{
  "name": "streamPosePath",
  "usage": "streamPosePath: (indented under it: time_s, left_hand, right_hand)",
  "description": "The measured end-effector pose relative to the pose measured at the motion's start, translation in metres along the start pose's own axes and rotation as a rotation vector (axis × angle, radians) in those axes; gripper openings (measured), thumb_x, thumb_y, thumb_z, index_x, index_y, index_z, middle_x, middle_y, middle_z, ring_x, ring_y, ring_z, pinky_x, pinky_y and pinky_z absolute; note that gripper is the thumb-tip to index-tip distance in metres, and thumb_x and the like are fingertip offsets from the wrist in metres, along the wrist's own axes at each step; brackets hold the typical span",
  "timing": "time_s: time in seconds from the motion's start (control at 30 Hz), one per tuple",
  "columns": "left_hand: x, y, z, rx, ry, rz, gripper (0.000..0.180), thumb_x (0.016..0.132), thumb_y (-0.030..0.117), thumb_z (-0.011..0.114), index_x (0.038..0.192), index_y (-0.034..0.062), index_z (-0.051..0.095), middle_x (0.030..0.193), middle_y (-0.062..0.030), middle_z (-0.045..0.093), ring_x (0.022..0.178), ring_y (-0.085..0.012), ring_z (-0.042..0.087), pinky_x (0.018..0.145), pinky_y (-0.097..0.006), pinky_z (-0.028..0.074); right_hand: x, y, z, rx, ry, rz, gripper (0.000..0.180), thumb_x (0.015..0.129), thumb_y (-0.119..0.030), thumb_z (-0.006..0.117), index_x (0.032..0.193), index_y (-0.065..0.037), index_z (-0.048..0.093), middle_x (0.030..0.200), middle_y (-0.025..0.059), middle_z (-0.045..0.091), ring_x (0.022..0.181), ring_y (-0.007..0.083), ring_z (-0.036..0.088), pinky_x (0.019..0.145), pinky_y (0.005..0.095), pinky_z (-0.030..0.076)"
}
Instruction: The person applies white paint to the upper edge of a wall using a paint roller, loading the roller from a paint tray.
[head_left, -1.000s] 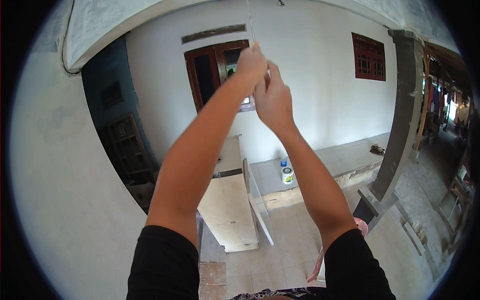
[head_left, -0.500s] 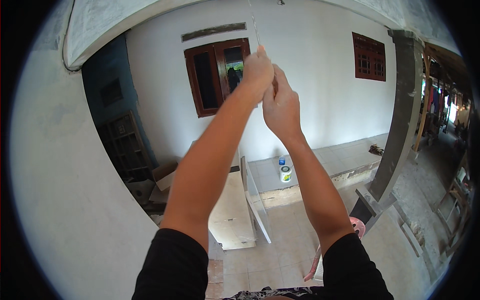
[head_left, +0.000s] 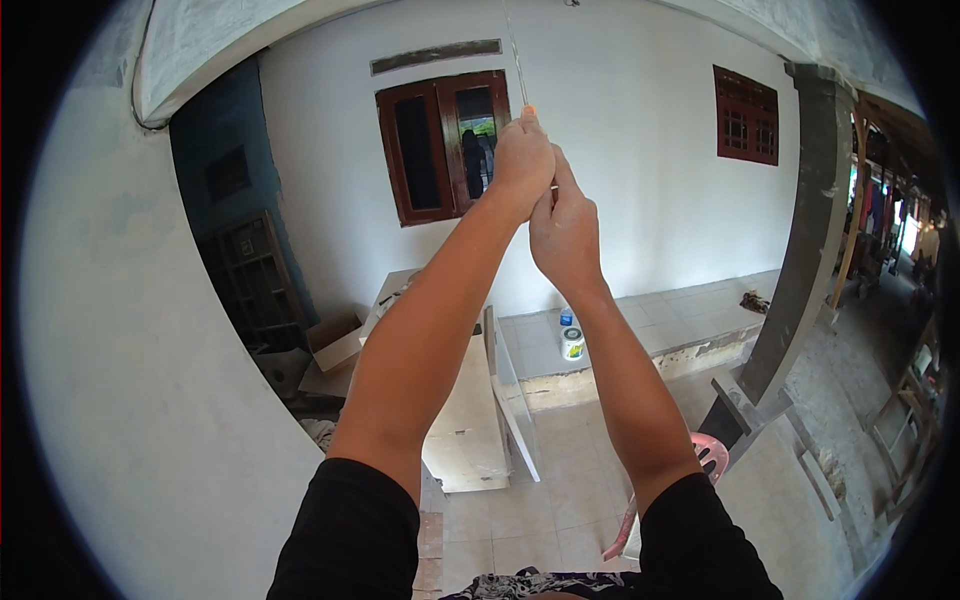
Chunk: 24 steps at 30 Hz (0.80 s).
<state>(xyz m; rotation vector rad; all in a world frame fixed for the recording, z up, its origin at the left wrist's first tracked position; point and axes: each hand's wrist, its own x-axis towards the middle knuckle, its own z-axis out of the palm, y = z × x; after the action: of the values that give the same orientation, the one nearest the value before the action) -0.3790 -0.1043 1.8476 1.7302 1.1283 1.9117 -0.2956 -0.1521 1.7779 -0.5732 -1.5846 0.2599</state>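
Observation:
Both my arms are raised in front of me. My left hand [head_left: 526,163] is closed around the orange handle end of a thin pale rod [head_left: 519,76], which rises toward the top edge of the picture. The far end of the rod is out of sight. Just below and to the right, my right hand [head_left: 566,232] is closed on the lower part of the same handle, its fingers against the left hand. Most of the handle is hidden inside my hands.
A white wall [head_left: 640,190] with a brown window [head_left: 440,145] stands ahead. On the tiled ledge sits a white paint tub [head_left: 572,345] beside a blue container [head_left: 566,317]. Pale cabinet [head_left: 465,440], cardboard box [head_left: 335,340], pink chair [head_left: 712,455] and grey pillar [head_left: 805,220] stand around.
My two hands have come down slightly together, still around the handle. The view has shifted a little, and more of the cabinet top shows by my left forearm.

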Motion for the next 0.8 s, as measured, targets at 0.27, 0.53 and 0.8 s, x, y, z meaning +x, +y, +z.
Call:
streamPosePath:
  time_s: [0.27, 0.53, 0.8]
  left_hand:
    - [-0.021, -0.032, -0.034, 0.127, 0.083, 0.06, 0.058, 0.114, 0.041, 0.034, 0.095, -0.0043, 0.064, 0.088, -0.0195, 0.067, 0.082, -0.0338, 0.064, 0.081, -0.048, 0.052]
    - [-0.014, -0.013, -0.085, 0.179, 0.071, 0.072, 0.058, 0.113, 0.04, 0.034, 0.091, -0.0045, 0.063, 0.086, -0.0207, 0.066, 0.081, -0.0344, 0.064, 0.08, -0.048, 0.051]
    - [-0.02, -0.019, -0.125, 0.142, 0.062, -0.073, 0.057, 0.112, 0.042, 0.037, 0.091, -0.0045, 0.064, 0.086, -0.0175, 0.067, 0.079, -0.0302, 0.064, 0.075, -0.045, 0.051]
  right_hand:
    - [-0.025, 0.018, 0.038, -0.017, 0.01, -0.048, 0.051, 0.104, -0.008, 0.048, 0.154, -0.004, 0.043, 0.073, 0.0223, 0.066, 0.063, 0.0328, 0.068, 0.064, 0.0401, 0.053]
    - [-0.018, -0.019, 0.073, 0.045, -0.026, -0.082, 0.052, 0.104, -0.008, 0.049, 0.155, -0.002, 0.041, 0.073, 0.0235, 0.066, 0.066, 0.0357, 0.07, 0.065, 0.0416, 0.053]
    - [-0.028, -0.032, 0.108, 0.003, -0.056, 0.024, 0.051, 0.106, -0.011, 0.049, 0.155, -0.003, 0.043, 0.084, 0.0255, 0.071, 0.075, 0.0368, 0.074, 0.07, 0.0403, 0.055]
